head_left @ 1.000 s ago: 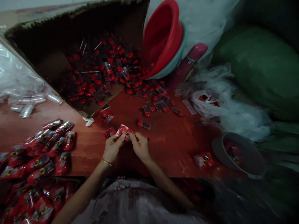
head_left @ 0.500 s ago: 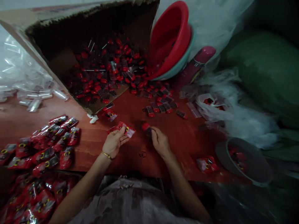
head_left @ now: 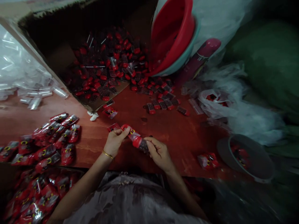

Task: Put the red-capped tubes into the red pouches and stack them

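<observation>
My left hand pinches a red printed plastic sleeve with a yellow-and-black mark on it. At the sleeve's right end is a small clear container with a red cap and dark contents. My right hand grips the container's clear end. Its red cap meets the mouth of the sleeve; how far inside it sits I cannot tell. Another red sleeve shows just behind my left fingers. A further red packet lies beyond, by the box corner.
A cardboard box on its side spills red-capped containers. Finished-looking red packets lie at left, near clear tubes. Red and blue basins, a pink flask, plastic bags and a grey tub stand right.
My right hand has brought the red-capped container left and down to the sleeve in my left hand. The sleeve now points down to the right, against the cap.
</observation>
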A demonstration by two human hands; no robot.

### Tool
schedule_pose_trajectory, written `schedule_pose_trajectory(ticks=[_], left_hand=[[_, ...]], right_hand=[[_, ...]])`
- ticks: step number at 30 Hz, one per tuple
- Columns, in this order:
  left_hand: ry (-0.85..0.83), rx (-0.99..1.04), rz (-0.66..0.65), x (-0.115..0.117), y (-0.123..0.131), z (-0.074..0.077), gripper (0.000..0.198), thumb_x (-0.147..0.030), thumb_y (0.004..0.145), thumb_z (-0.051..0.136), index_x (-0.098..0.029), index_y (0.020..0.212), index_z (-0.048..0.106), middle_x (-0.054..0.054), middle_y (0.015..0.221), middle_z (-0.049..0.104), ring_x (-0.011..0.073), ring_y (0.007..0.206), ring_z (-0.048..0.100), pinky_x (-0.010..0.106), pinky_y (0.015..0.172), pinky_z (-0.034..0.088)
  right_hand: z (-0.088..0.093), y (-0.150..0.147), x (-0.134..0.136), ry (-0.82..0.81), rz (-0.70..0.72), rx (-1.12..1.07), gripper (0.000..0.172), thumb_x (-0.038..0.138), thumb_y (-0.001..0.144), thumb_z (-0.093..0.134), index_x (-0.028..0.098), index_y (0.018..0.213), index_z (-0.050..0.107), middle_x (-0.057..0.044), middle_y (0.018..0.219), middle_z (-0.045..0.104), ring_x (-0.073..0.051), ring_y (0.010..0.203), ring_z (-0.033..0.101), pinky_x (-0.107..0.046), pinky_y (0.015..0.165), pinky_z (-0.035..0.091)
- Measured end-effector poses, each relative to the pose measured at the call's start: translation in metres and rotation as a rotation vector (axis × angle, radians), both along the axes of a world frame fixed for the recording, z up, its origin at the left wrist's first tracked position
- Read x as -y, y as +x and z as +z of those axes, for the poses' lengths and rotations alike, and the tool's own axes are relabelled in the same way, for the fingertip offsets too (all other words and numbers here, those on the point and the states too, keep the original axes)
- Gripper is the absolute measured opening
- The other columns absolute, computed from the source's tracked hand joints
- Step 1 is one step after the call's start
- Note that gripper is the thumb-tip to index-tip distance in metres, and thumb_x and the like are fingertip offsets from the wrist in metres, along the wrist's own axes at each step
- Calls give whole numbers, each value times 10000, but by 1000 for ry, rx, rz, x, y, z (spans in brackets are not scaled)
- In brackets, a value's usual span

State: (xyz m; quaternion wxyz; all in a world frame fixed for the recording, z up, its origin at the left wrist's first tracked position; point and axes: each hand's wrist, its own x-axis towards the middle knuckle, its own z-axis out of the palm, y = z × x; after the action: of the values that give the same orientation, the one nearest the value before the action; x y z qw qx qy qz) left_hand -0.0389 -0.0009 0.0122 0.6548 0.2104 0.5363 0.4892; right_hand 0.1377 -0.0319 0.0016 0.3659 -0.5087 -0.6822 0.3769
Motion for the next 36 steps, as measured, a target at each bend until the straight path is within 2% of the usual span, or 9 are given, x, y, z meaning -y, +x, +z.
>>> schedule_pose_trajectory(ticks=[4, 6, 13, 20, 23, 25, 27, 33, 36], left_hand=[[48, -6, -21, 2, 0, -2, 396, -451, 437, 801, -140, 663, 704, 16, 669, 688, 125, 615, 595, 250, 635, 492], [68, 25, -27, 3, 1, -3, 383, -417, 455, 807, -148, 710, 710, 17, 710, 697, 123, 634, 602, 253, 661, 494], [98, 82, -42, 9, 10, -8, 343, -280, 458, 829, -149, 747, 700, -1, 707, 698, 101, 606, 590, 233, 661, 482], [61, 87, 104, 14, 21, -20, 357, -349, 465, 819, -127, 698, 665, -4, 631, 664, 79, 536, 556, 214, 601, 456], [51, 101, 138, 12, 23, -22, 350, -388, 481, 805, -129, 651, 642, -27, 547, 617, 56, 471, 509, 196, 545, 433], [42, 136, 148, 10, 23, -22, 365, -369, 460, 816, -129, 678, 647, -13, 598, 643, 67, 516, 543, 195, 566, 447], [41, 171, 141, 7, 24, -22, 368, -342, 451, 824, -127, 694, 650, -4, 645, 660, 71, 552, 563, 189, 577, 454], [67, 222, 33, 5, 31, -23, 364, -448, 557, 754, -131, 676, 622, -31, 541, 578, 57, 417, 464, 187, 393, 347], [119, 169, 7, 11, 35, -27, 362, -470, 594, 722, -127, 653, 626, -42, 496, 540, 44, 405, 430, 186, 404, 332]], right_hand=[[-3, -5, 0, -226, -18, -213, 308, 390, 879, 384, 171, 880, 600, 31, 524, 542, -81, 378, 470, -179, 355, 373], [-6, -8, 0, -255, -56, -259, 315, 411, 874, 394, 168, 888, 594, 38, 520, 531, -75, 370, 464, -174, 353, 378], [-9, -17, -2, -112, -118, -139, 276, 364, 890, 385, 182, 913, 591, 29, 577, 541, -85, 429, 488, -194, 429, 422], [-17, -33, -6, -55, -228, -97, 278, 354, 907, 350, 186, 914, 572, 55, 481, 468, -101, 398, 471, -220, 450, 403], [-20, -40, -5, -40, -226, -89, 268, 357, 904, 352, 192, 923, 563, 38, 523, 503, -115, 456, 509, -230, 490, 421], [-22, -46, -6, -32, -240, -81, 256, 357, 900, 360, 194, 920, 556, 21, 567, 529, -126, 510, 532, -236, 515, 428], [-25, -51, -7, -27, -260, -98, 233, 348, 899, 362, 195, 914, 537, 11, 610, 542, -124, 527, 529, -236, 519, 427], [-33, -60, -13, -94, -374, -350, 178, 366, 897, 370, 206, 924, 443, 48, 653, 495, -73, 408, 427, -204, 400, 382], [-32, -60, -13, -43, -410, -321, 160, 353, 891, 385, 208, 892, 453, 41, 671, 505, -83, 484, 482, -206, 463, 422]])
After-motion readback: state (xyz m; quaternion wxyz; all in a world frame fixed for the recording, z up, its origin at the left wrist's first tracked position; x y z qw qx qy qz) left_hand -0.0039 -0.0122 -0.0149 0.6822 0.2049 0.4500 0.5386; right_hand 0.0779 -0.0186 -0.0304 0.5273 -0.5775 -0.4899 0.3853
